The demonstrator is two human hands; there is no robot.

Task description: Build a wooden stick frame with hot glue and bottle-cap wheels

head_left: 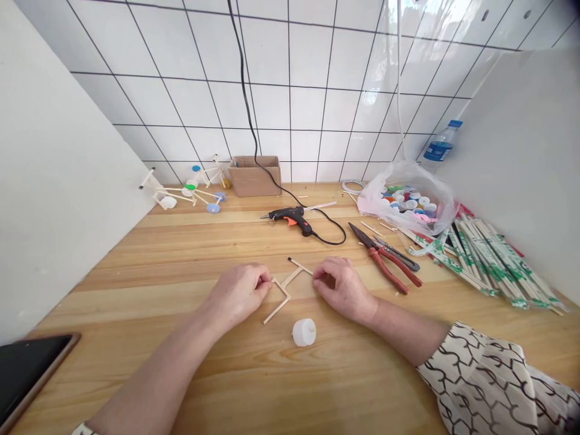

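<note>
A small frame of joined wooden sticks, one tip of it dark, lies on the wooden table between my hands. My left hand pinches a stick end at the frame's left side. On the other side, my right hand has its thumb and fingertips closed at the end of the upper right stick. Nearer to me than the frame sits a white round cap piece, touched by neither hand.
Behind lie a black glue gun and a cardboard box. Pliers, a knife, a bag of caps, wrapped sticks and a bottle are right. Stick models and a tablet are left.
</note>
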